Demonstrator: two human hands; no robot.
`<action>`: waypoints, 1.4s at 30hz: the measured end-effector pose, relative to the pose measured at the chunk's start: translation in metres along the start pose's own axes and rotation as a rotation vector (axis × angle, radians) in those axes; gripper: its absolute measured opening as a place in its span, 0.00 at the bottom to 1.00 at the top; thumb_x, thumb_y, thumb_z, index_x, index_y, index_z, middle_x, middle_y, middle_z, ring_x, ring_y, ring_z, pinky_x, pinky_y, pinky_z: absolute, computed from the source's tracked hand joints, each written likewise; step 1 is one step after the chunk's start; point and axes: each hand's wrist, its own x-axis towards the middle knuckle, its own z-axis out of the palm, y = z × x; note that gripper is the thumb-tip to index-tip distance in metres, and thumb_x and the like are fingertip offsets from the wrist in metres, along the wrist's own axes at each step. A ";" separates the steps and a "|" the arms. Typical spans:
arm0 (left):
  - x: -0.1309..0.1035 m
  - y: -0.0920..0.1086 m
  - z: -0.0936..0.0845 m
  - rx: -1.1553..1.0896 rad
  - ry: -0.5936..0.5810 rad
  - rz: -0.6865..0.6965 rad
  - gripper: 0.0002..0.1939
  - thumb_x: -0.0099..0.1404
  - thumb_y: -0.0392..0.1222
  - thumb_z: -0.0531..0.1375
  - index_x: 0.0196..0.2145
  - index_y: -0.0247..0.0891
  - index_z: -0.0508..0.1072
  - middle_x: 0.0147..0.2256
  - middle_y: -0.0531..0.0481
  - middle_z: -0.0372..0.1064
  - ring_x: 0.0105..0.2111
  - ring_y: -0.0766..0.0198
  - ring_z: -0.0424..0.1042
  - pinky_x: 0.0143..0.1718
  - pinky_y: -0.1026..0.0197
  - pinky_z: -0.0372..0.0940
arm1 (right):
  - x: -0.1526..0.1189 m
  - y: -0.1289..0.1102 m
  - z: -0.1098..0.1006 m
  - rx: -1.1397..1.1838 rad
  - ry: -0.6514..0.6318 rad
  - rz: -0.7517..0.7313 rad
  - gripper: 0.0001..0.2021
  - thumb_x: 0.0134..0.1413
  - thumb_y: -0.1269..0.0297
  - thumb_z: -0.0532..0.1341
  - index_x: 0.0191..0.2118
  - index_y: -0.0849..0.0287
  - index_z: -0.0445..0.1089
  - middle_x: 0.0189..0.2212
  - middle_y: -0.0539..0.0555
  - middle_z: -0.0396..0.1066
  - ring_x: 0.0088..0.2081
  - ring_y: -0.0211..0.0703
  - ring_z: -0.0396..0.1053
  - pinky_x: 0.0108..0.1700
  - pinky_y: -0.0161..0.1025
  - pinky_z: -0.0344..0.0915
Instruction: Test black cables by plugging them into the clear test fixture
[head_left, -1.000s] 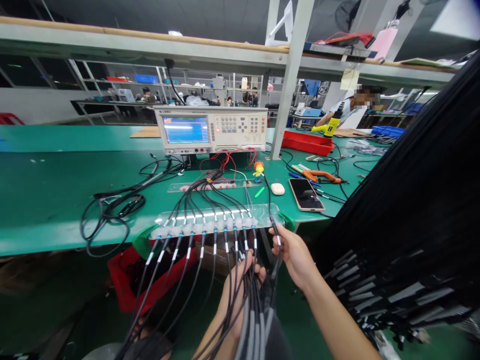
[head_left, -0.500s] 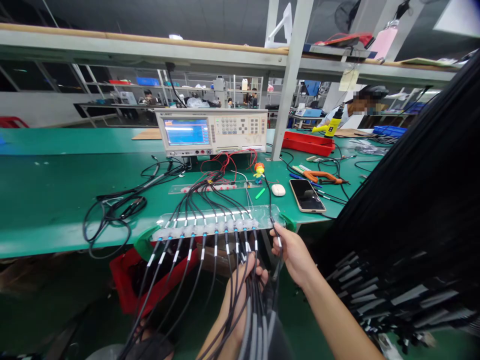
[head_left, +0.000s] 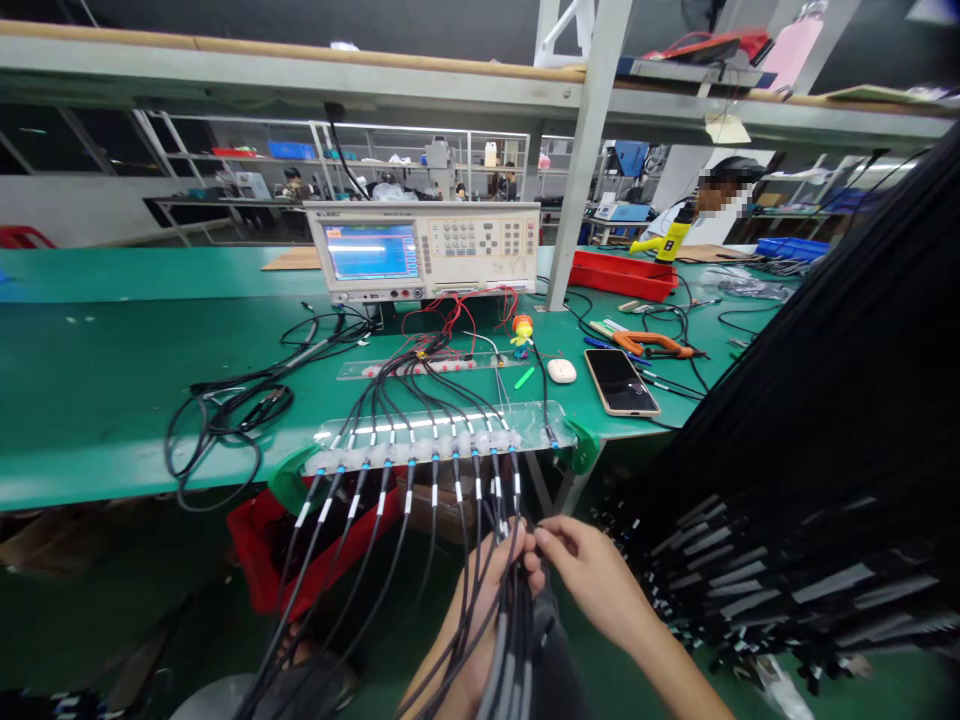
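Note:
Below the bench edge, my left hand [head_left: 491, 585] is closed around a bundle of black cables [head_left: 514, 640] with grey sleeves lower down. My right hand [head_left: 596, 575] is beside it, thumb and forefinger pinched at the left fingertips; what lies in the pinch is too small to make out. Ahead is a clear plastic strip [head_left: 555, 415] along the bench edge, with a row of blue-tipped sockets. Several black cables with white labels hang from it. At its right end a single lead [head_left: 546, 400] reaches a blue-tipped socket with no cable below it.
Green clamps [head_left: 292, 480] grip the strip's ends. Behind stand a test meter [head_left: 480, 245] and red wires. A phone [head_left: 621, 382], white case [head_left: 561, 371] and orange clamp [head_left: 652, 345] lie right. Dark hanging cables [head_left: 787, 430] crowd the right side. A red bin [head_left: 259, 590] sits below.
My right hand has moved down and left from the strip's right end to my left hand. The cable it held there no longer hangs at that end. The view has shifted slightly.

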 end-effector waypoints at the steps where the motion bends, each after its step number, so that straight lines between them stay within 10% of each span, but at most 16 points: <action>1: -0.001 -0.002 0.000 0.018 0.001 -0.012 0.06 0.57 0.38 0.64 0.29 0.32 0.75 0.20 0.52 0.72 0.17 0.72 0.70 0.20 0.73 0.69 | 0.001 0.003 -0.002 -0.032 0.057 -0.021 0.13 0.47 0.51 0.65 0.34 0.55 0.78 0.33 0.55 0.76 0.35 0.48 0.69 0.39 0.41 0.62; 4: -0.006 -0.008 0.004 0.059 0.003 -0.030 0.07 0.57 0.39 0.64 0.28 0.32 0.75 0.19 0.52 0.71 0.16 0.72 0.69 0.18 0.73 0.67 | 0.007 -0.002 -0.004 0.059 0.117 -0.040 0.17 0.49 0.50 0.64 0.43 0.52 0.77 0.44 0.57 0.75 0.45 0.52 0.69 0.48 0.44 0.62; 9: -0.010 -0.014 0.012 0.069 -0.030 0.007 0.03 0.57 0.36 0.63 0.30 0.33 0.76 0.20 0.52 0.72 0.17 0.71 0.71 0.18 0.72 0.68 | 0.014 -0.030 0.005 0.231 -0.083 0.005 0.20 0.52 0.47 0.61 0.40 0.57 0.78 0.27 0.53 0.74 0.29 0.42 0.68 0.33 0.37 0.62; 15: 0.002 -0.007 0.007 -0.034 0.042 0.046 0.08 0.63 0.34 0.57 0.29 0.31 0.76 0.24 0.47 0.77 0.24 0.66 0.77 0.27 0.66 0.74 | 0.024 -0.039 0.001 0.448 0.107 0.067 0.18 0.43 0.48 0.67 0.31 0.59 0.75 0.25 0.51 0.72 0.27 0.39 0.66 0.31 0.34 0.60; 42: -0.001 -0.012 0.003 -0.159 0.004 0.021 0.06 0.60 0.34 0.59 0.30 0.30 0.76 0.23 0.48 0.75 0.22 0.67 0.74 0.26 0.67 0.73 | 0.040 -0.049 0.003 0.624 0.178 0.127 0.15 0.37 0.56 0.71 0.25 0.62 0.71 0.17 0.45 0.60 0.22 0.31 0.57 0.26 0.30 0.58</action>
